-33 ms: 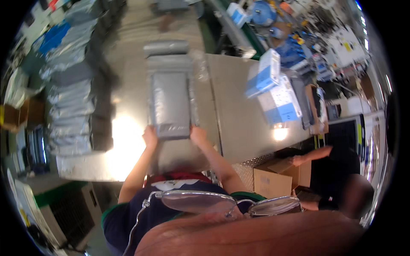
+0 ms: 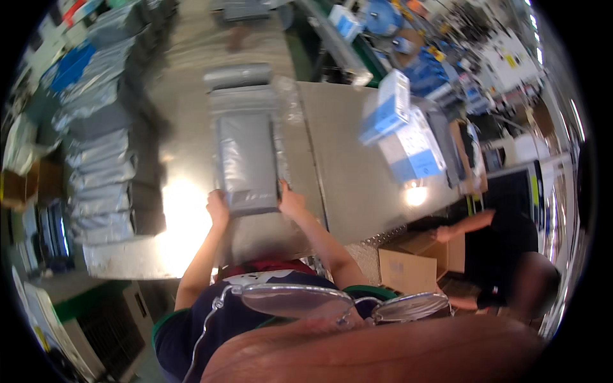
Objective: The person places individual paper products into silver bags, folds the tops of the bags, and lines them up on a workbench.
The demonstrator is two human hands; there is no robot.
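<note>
A flat grey package (image 2: 246,159) lies on the metal table in front of me, inside a shiny grey plastic bag (image 2: 242,99) that extends beyond its far end. My left hand (image 2: 218,208) is closed on the near left corner. At the near right corner my right hand (image 2: 292,203) grips the edge, its thumb lying along the side. A rolled grey plastic bundle (image 2: 237,75) sits just past the bag's far end.
On the left stands a long row of grey bagged packages (image 2: 102,166). White and blue boxes (image 2: 412,143) are stacked at the right on the metal table (image 2: 351,191). Below them, a person in dark clothing (image 2: 501,249) handles an open cardboard box (image 2: 408,268).
The whole view has shifted slightly, so the table's contents sit a little further left. My hands keep hold of the package's near corners.
</note>
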